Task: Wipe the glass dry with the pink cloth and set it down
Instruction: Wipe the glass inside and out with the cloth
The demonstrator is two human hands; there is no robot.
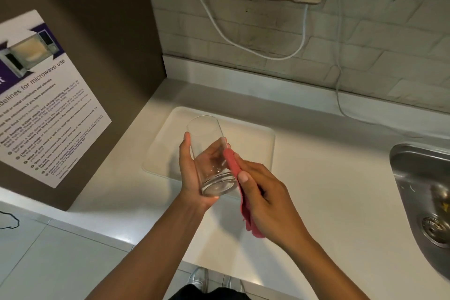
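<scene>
One clear, smooth cylindrical glass (211, 156) with a thick base is held tilted above the white counter (316, 190), over a single pale rounded-corner tray (255, 143). The left hand (192, 173) wraps its fingers around the glass, thumb on the near wall. The right hand (265, 200) pinches one soft pink cloth (243, 202) (bunched, hanging below the palm) against the glass's right side, beside one steel sink (418, 192).
</scene>
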